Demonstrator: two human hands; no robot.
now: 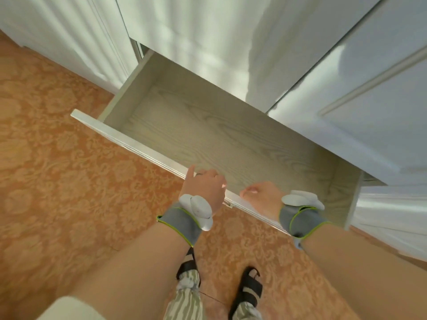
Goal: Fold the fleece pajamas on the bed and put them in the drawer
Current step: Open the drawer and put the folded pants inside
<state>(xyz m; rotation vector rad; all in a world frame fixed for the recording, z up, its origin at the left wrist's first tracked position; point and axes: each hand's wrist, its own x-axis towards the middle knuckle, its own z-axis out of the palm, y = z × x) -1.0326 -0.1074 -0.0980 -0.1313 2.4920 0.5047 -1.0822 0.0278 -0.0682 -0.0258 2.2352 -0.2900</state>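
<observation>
2 curled grips, left hand point(204, 189), right hand point(262, 195), both hooked over drawer point(231, 135) front

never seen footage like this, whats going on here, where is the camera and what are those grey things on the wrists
There is no machine here. A person wears one wide-angle camera on the head, and it looks down at their own arms. The left hand and right hand both curl over the front edge of a pulled-out drawer at the foot of a white wardrobe. Nothing lies on the drawer's wood-grain bottom, and no pajamas are in view. The grey wrist bands carry white pods. These are probably motion trackers, though the picture cannot confirm it. Lower down are the person's sandals on an orange patterned carpet.
</observation>
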